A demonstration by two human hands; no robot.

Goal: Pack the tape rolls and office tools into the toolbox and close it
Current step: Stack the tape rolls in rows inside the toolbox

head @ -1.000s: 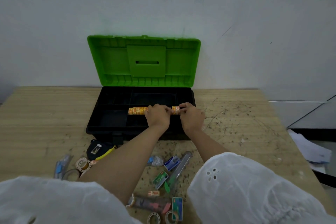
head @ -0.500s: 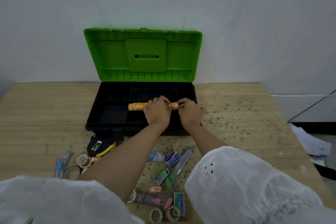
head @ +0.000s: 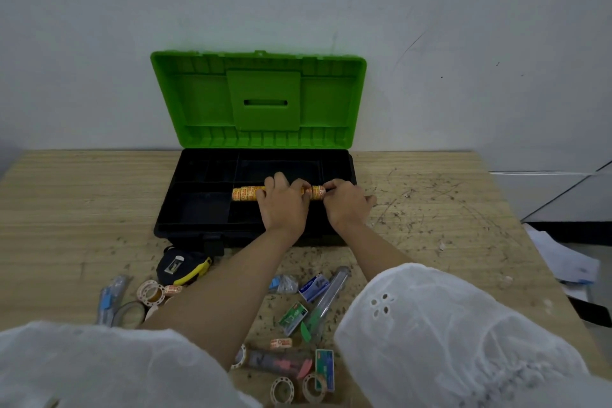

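The orange-and-yellow printed stack of tape rolls (head: 245,197) is lying crosswise over the front compartments of the black plastic toolbox (head: 185,228), its long axis parallel to the toolbox's front wall. The left hand (head: 284,207) is curling round its middle. The right hand (head: 346,207) is pinching the end nearer the toolbox's right wall. Lowering it level probably comes next.
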